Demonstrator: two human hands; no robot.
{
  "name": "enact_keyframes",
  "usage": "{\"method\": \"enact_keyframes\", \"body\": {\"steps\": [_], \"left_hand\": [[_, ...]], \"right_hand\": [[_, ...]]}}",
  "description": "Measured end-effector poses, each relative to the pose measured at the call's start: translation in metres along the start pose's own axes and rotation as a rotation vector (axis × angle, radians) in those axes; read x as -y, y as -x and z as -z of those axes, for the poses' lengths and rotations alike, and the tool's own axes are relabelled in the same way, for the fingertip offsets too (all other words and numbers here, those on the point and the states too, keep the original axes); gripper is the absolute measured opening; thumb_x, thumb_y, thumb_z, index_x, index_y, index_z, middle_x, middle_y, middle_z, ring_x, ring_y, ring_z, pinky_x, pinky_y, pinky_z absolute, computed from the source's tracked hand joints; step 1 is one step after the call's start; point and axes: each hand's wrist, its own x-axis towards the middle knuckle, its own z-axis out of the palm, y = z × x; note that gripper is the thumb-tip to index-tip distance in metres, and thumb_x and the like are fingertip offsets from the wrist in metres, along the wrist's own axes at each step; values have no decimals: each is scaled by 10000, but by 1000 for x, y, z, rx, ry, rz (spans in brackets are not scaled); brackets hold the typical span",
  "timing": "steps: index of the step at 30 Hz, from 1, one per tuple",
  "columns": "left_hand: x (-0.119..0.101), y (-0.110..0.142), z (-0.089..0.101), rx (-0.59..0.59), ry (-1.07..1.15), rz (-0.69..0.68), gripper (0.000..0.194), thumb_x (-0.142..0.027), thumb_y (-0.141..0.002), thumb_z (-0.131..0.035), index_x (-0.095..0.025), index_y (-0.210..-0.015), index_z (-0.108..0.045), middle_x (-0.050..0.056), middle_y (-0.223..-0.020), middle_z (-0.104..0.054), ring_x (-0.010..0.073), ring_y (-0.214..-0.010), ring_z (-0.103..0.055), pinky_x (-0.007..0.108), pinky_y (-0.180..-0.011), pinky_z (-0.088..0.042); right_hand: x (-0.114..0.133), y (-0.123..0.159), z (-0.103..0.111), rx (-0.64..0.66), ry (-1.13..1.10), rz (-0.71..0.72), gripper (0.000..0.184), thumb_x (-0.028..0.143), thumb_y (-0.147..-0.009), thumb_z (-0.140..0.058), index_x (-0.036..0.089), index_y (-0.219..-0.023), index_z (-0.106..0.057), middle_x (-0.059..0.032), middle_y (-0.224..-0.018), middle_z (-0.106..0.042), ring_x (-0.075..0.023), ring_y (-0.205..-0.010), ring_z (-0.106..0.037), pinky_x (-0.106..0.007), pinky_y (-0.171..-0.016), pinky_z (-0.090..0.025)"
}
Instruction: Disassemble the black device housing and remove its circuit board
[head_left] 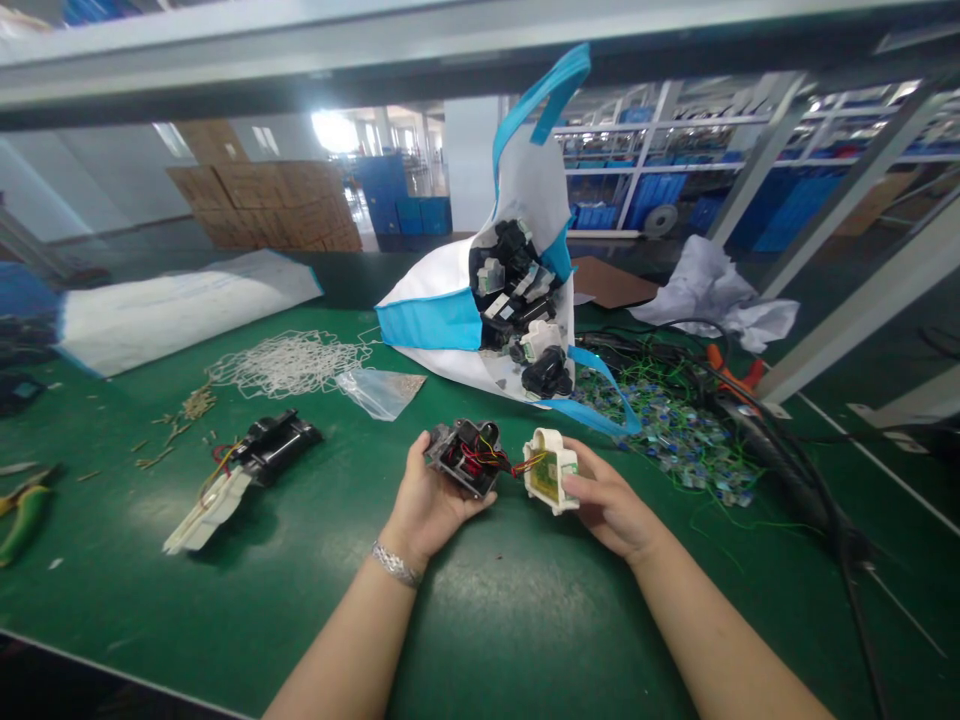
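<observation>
Below, a green worktable [300, 625] is bearing a white-and-blue tote bag [431, 320] — nearer, your left hand [421, 505] and right hand [613, 508] are grasping an open black housing [452, 450] and a white plastic shell [562, 466] respectively — wires [517, 468] are joining both

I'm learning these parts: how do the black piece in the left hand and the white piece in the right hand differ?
The black piece looks wider than the white piece. Inside, the black piece shows tangled coloured wires, while the white piece shows a flat yellowish panel. Shared: both are held above the green tabletop, and wires run between them.
</observation>
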Motion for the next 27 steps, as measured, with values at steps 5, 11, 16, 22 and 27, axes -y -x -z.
{"method": "enact_keyframes", "body": {"steps": [5, 11, 16, 22, 27], "left_hand": [[3, 0, -2, 14, -16, 9, 506, -570, -790, -388, -179, -1098, -483, 123, -1039, -544, 262, -885, -548, 388, -672, -478], [6, 2, -8, 56, -42, -51, 447, -504, -845, -334, -165, -1095, -482, 146, -1093, -521, 294, -966, -517, 400, -674, -481], [10, 0, -8, 67, -60, -77, 405, -446, -879, -292, -144, -1025, -517, 133, -997, -559, 259, -870, -547, 391, -642, -489], [10, 1, -9, 46, -55, -46, 454, -494, -868, -281, -142, -1045, -505, 148, -991, -563, 270, -851, -558, 373, -612, -488], [9, 3, -11, 8, -94, -111, 402, -433, -872, -329, -127, -1095, -465, 173, -1108, -514, 306, -976, -517, 403, -688, -483]], "right_hand": [[-1, -3, 2, -41, 139, 34, 534, 291, -631, -714, 181, -1086, -457, -92, -1070, -518, -262, -973, -490, -364, -803, -406], [1, -6, -2, -340, 665, 509, 263, 324, -726, -591, 190, -950, -558, -65, -1049, -518, -229, -1031, -444, -394, -947, -295], [-7, -15, -30, -303, 1051, 564, 247, 345, -742, -492, 161, -874, -591, -69, -942, -546, -225, -904, -500, -382, -826, -388], [-4, -18, -28, -385, 1114, 561, 280, 375, -765, -450, 157, -892, -572, -58, -886, -570, -212, -830, -531, -345, -765, -426], [29, 3, 30, -743, 1453, 506, 319, 344, -779, -416, 132, -963, -568, -70, -940, -564, -202, -875, -523, -303, -820, -425]]}}
